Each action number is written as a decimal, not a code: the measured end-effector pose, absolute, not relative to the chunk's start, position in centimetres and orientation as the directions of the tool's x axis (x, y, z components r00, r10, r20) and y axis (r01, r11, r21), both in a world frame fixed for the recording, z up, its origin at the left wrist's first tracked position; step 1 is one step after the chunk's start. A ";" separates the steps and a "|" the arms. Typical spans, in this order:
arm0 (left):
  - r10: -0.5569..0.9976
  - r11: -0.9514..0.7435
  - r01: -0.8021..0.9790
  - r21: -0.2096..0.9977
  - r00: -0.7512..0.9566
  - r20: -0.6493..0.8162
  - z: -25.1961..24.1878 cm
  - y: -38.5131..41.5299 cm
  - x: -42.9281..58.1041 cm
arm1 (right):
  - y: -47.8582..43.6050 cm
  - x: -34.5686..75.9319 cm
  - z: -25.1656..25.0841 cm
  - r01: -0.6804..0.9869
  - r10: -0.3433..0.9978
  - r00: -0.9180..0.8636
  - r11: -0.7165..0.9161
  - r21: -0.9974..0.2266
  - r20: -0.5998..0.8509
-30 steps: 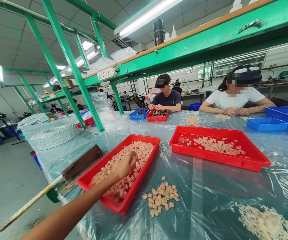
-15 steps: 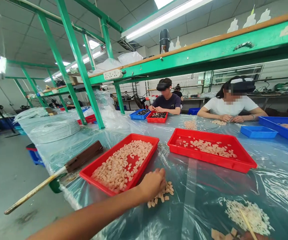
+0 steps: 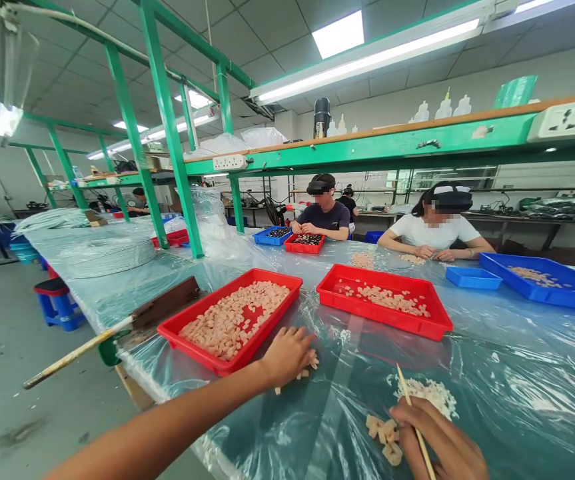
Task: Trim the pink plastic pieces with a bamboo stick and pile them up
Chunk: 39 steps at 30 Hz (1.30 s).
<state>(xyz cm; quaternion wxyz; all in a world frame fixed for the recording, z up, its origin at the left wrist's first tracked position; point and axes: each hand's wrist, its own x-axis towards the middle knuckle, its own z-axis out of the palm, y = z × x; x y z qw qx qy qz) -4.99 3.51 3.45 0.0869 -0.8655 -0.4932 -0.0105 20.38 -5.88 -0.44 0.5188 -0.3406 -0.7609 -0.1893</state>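
My left hand [image 3: 287, 357] is palm down at the near end of the left red tray, its fingers apart over a small pile of beige pieces [image 3: 312, 363]. The hand hides most of that pile. My right hand [image 3: 440, 440] grips a thin wooden stick [image 3: 412, 412], whose pointed end sticks up past the fingers. Left of the right hand lie several beige blocky pieces [image 3: 384, 433] on the plastic sheet. Just beyond the stick is a heap of small white bits [image 3: 432, 395].
Two red trays of beige pieces, the left tray [image 3: 230, 365] and the right tray [image 3: 387, 313], stand ahead. A wooden-handled brush [image 3: 164, 303] overhangs the left table edge. Across the table sit two people [image 3: 322, 217] beside other trays. A green shelf [image 3: 367, 150] crosses above.
My right hand has risen into view with the stick. My left hand has loosened from a closed shape and spread its fingers over the pile. The camera view has shifted.
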 end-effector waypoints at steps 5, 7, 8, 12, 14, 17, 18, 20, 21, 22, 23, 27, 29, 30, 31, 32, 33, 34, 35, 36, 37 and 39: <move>0.753 -0.648 0.755 -0.099 0.655 0.064 1.6 2.0 -4.9 | -6.1 20.0 0.7 0.706 0.317 -0.203 0.703 -0.086 0.926; 0.756 -0.645 0.758 -0.096 0.651 0.065 1.3 2.0 -5.4 | -6.2 20.1 0.8 0.705 0.333 -0.200 0.702 -0.101 0.921; 0.759 -0.641 0.761 -0.098 0.648 0.067 1.4 2.1 -5.8 | -6.2 20.2 0.8 0.704 0.341 -0.200 0.702 -0.108 0.918; 0.764 -0.633 0.765 -0.117 0.642 0.064 2.4 2.3 -6.4 | -6.4 20.5 0.8 0.697 0.362 -0.213 0.707 -0.118 0.908; 0.766 -0.630 0.766 -0.130 0.640 0.058 3.1 2.4 -6.1 | -6.4 20.7 0.7 0.696 0.366 -0.217 0.708 -0.120 0.905; 0.770 -0.627 0.766 -0.140 0.637 0.036 3.8 2.6 -5.4 | -6.3 20.8 0.7 0.695 0.376 -0.214 0.707 -0.130 0.902; 0.773 -0.625 0.768 -0.137 0.634 0.029 3.9 2.7 -5.2 | -6.3 20.7 0.6 0.694 0.380 -0.211 0.707 -0.135 0.901; 0.779 -0.620 0.775 -0.120 0.626 0.023 4.1 3.1 -4.9 | -6.3 20.6 0.6 0.691 0.384 -0.209 0.708 -0.142 0.899; 0.783 -0.617 0.780 -0.104 0.622 0.023 4.1 3.2 -4.8 | -6.3 20.5 0.6 0.689 0.385 -0.210 0.710 -0.143 0.899; 0.785 -0.615 0.784 -0.081 0.618 0.027 4.2 3.4 -4.7 | -6.3 20.4 0.5 0.687 0.386 -0.212 0.712 -0.145 0.898; 0.787 -0.614 0.788 -0.051 0.616 0.035 4.3 3.5 -4.7 | -6.3 20.2 0.5 0.684 0.387 -0.215 0.715 -0.144 0.897; 0.799 -0.601 0.786 0.146 0.592 0.100 4.7 3.2 -4.3 | -6.2 19.6 0.1 0.689 0.412 -0.211 0.706 -0.163 0.887; 0.810 -0.582 0.759 0.292 0.573 0.124 4.7 2.4 -3.6 | -6.1 19.5 -0.2 0.702 0.454 -0.203 0.685 -0.195 0.867; 0.814 -0.567 0.733 0.375 0.567 0.123 4.5 2.0 -3.0 | -6.1 19.5 -0.4 0.710 0.489 -0.197 0.669 -0.220 0.850; 0.816 -0.548 0.697 0.462 0.566 0.115 4.2 1.6 -2.4 | -6.0 19.5 -0.6 0.717 0.528 -0.191 0.651 -0.250 0.827; 0.821 -0.518 0.658 0.547 0.561 0.103 3.8 1.2 -1.7 | -6.0 19.6 -0.8 0.722 0.569 -0.183 0.631 -0.283 0.802; 0.829 -0.476 0.616 0.628 0.554 0.085 3.2 0.9 -0.9 | -5.9 19.6 -0.9 0.726 0.606 -0.172 0.610 -0.316 0.777; 0.832 -0.432 0.571 0.698 0.551 0.065 2.6 0.6 -0.1 | -5.9 19.7 -1.1 0.729 0.637 -0.161 0.592 -0.344 0.754; 0.830 -0.388 0.525 0.758 0.556 0.040 1.9 0.5 0.6 | -5.8 19.8 -1.2 0.727 0.661 -0.154 0.580 -0.369 0.734; 0.826 -0.345 0.480 0.807 0.563 0.019 1.3 0.4 1.2 | -5.8 19.8 -1.4 0.723 0.683 -0.150 0.569 -0.392 0.715; 0.821 -0.305 0.438 0.845 0.571 0.000 0.7 0.3 1.7 | -5.8 19.8 -1.5 0.717 0.703 -0.153 0.562 -0.412 0.694; 0.815 -0.235 0.367 0.900 0.579 -0.023 -0.2 0.3 2.3 | -5.9 19.9 -1.6 0.708 0.738 -0.159 0.548 -0.445 0.656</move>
